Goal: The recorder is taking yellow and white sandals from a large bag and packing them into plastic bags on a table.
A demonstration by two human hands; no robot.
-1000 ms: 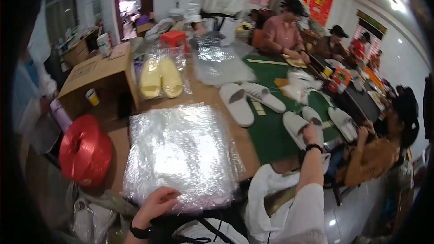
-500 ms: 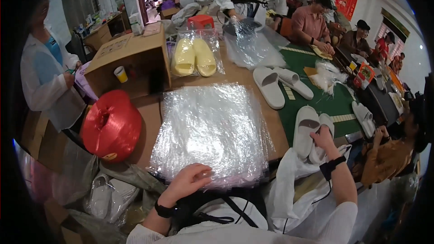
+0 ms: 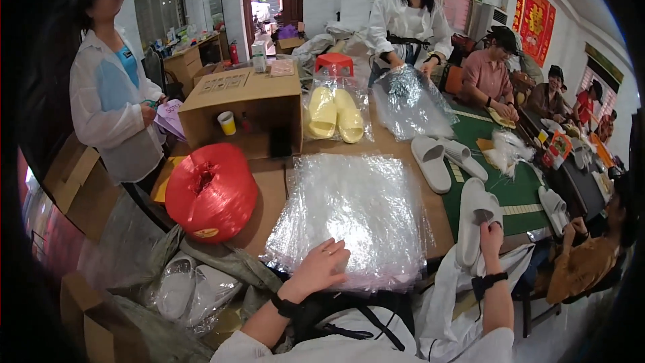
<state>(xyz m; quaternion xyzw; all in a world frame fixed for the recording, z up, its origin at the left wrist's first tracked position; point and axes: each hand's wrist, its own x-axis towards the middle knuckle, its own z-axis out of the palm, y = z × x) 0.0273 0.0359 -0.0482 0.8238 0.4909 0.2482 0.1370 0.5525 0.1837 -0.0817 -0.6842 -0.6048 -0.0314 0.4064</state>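
A thick stack of clear plastic bags [image 3: 356, 205] lies flat in front of me. My left hand [image 3: 318, 270] rests over its near edge, fingers apart and holding nothing. To the right, my right hand [image 3: 493, 240] is closed on a pair of light grey slippers [image 3: 478, 210], its fingers at the side of the upper strap. One slipper overlaps the other, so the second is mostly hidden. Beyond them, another pair of grey slippers [image 3: 431, 163] lies on the table. Yellow slippers [image 3: 323, 113] in a clear bag lie behind the stack.
A big red roll of plastic twine [image 3: 211, 191] stands left of the stack, before an open cardboard box [image 3: 235, 97] with a paper cup [image 3: 227, 123]. Bagged grey slippers [image 3: 178, 286] lie in a sack at lower left. Across the table, a person [image 3: 410, 23] handles clear bags; others sit at right.
My right hand has brought the two grey slippers together, one overlapping the other. My left hand remains by the stack's near edge. The whole view has shifted, and the person opposite spreads a bag.
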